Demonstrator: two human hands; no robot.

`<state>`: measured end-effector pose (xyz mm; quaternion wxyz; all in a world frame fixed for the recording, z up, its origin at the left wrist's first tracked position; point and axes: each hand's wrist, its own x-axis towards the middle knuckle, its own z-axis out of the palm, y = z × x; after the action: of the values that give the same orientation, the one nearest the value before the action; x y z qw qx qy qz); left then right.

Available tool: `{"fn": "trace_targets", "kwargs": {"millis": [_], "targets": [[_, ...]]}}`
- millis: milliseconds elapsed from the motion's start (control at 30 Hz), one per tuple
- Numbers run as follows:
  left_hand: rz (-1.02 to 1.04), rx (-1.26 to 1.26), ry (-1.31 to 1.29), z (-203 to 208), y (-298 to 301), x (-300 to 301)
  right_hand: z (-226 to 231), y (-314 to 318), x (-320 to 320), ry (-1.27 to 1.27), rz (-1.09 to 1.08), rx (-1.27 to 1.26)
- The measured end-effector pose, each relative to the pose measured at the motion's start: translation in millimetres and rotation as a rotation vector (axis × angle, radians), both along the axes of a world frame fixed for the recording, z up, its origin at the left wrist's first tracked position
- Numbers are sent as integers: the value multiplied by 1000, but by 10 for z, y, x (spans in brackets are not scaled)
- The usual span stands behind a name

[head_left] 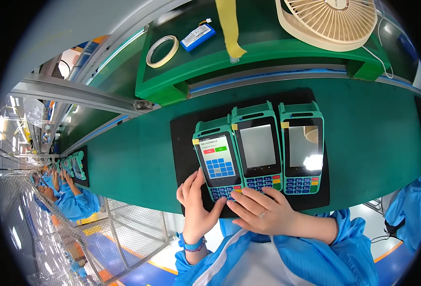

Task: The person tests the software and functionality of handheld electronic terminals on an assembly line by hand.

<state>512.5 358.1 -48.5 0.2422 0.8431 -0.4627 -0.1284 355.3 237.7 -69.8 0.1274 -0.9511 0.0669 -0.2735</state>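
Payment terminal (pixel 218 159) with a lit screen lies leftmost of 3 side by side on a black mat (pixel 183 133). At its near left corner, the left hand (pixel 197 206) is loosely open, thumb apart, gripping nothing. The right hand (pixel 264 210), fingers slightly spread and empty, reaches over near keys of this and the middle terminal (pixel 258 147); I cannot tell whether it presses.

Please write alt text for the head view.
The left hand rests at the leftmost of three green payment terminals on a black mat; the right hand overlaps the leftmost and middle keypads. Behind, a beige fan and blue battery sit on a green stand.
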Motion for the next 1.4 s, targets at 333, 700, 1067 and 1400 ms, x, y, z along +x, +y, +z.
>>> {"fn": "trace_targets", "kwargs": {"millis": [333,700,1067,1400], "targets": [[49,19,28,-16,-46,-30,46,-49,-143,-146,-27,100],[93,-48,-419,12,-226,-147,22,-557,-960,-26,-435,-154],[-372,-30,-828,-100,-512,-618,-56,-564,-978,-57,-448,-155],[-236,21,-439,-5,-519,-430,-45,-597,-983,-27,-411,-116]]}}
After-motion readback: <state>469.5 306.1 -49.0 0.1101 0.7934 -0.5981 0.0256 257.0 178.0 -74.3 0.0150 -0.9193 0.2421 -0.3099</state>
